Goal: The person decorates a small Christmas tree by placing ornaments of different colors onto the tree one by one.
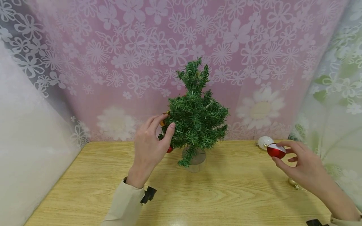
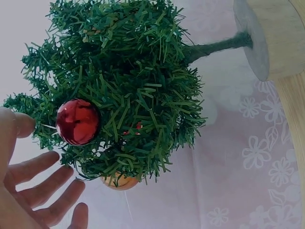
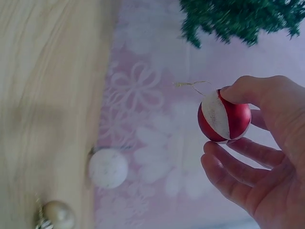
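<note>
A small artificial Christmas tree [image 1: 198, 119] stands upright on a round wooden base [image 1: 198, 166]. My left hand [image 1: 150, 142] is at its left side, thumb and fingers spread apart at the branch tips. In the left wrist view, a shiny red ball [image 2: 77, 121] hangs close to those fingertips, and a gold-orange ball [image 2: 121, 182] shows below it, partly behind needles. To the right, away from the tree, my right hand [image 1: 308, 166] pinches a red-and-white Christmas ball [image 3: 225, 117] between thumb and fingers. A gold thread loop [image 3: 190, 85] sticks out from its cap.
A white ball [image 1: 265, 142] lies at the table's back right, just behind the held ball in the head view. Partly hidden by my right hand is a gold ball [image 1: 293, 182]. Flowered curtains [image 1: 169, 47] enclose the wooden table [image 1: 198, 201] at the back and sides.
</note>
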The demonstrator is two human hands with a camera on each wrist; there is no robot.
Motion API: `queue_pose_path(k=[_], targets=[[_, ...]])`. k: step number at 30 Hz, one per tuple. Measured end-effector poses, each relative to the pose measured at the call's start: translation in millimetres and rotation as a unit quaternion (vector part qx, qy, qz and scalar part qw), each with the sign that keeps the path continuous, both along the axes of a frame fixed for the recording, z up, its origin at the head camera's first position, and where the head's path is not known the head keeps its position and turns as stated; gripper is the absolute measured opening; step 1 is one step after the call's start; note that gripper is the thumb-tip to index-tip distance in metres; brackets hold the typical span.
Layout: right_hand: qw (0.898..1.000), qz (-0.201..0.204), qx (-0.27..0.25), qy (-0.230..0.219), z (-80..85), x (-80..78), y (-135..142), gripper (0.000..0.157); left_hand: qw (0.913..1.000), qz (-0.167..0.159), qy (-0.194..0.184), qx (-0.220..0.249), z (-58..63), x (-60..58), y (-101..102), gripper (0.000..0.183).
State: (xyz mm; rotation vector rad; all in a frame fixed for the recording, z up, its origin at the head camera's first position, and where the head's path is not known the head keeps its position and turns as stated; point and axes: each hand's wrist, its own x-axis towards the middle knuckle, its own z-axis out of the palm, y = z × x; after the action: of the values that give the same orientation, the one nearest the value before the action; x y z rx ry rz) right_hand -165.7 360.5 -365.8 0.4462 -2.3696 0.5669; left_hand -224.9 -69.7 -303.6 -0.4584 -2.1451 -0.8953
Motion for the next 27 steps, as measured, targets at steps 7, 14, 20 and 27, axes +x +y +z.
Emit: queue_pose_path(k=[7,14,20,27], targets=[[0.999,0.035,-0.007,0.037,13.7,7.6,-23.7,0.066,0.9963,-0.004,0.086,-0.012,-1.7,4.8,1.6,0.034],[0.996,0.070,-0.007,0.054,20.8,11.9,-36.6,0.068,0.9761,-0.015,0.207,-0.064,-6.6,9.7,5.6,0.032],[0.993,0.099,-0.015,0.062,23.6,14.4,-45.9,0.057,0.9660,-0.061,0.234,-0.093,-11.4,17.9,11.8,0.033],[0.993,0.106,-0.006,0.058,31.0,22.3,-60.3,0.056,0.9575,-0.084,0.258,-0.098,-14.4,28.7,21.0,0.026]])
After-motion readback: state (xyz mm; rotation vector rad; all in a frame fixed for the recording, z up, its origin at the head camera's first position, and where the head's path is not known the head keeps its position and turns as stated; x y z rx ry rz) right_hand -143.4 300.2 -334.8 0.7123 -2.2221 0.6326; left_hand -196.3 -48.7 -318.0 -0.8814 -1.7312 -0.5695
